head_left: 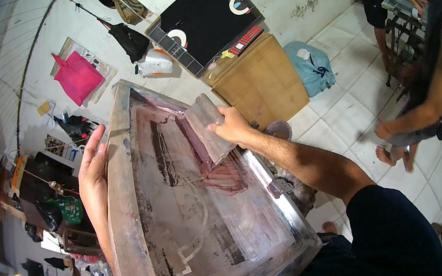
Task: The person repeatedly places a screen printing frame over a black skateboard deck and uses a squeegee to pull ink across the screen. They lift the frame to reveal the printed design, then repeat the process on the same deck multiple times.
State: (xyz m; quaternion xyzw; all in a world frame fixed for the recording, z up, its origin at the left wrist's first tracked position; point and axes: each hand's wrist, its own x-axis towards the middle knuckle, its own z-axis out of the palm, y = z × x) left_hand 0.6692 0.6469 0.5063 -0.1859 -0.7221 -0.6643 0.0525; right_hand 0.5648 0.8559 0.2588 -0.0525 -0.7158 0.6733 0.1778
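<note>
A large wooden screen-printing frame (pixel 123 208) stands tilted in front of me, its mesh stained with dark and purplish ink. My right hand (pixel 229 128) is closed round the upper part of a worn squeegee (pixel 203 122), thumb on its face. The squeegee's long edge lies against the mesh, beside a dark red streak of ink (pixel 194 141). On the frame's left, my left hand (pixel 93 170) lies along the outer side with its fingers stretched upward. Part of that palm and wrist is hidden behind the wood. A metal clamp (pixel 279 187) sits on the frame's right edge.
Beyond the frame, a brown cabinet (pixel 258 82) bears a board with a black sheet (pixel 207 18). A tied teal bag (pixel 308 69) stands on the tiled floor. Two people are on the right, one (pixel 439 84) close by. Bags hang on the left wall, including a pink one (pixel 78 78).
</note>
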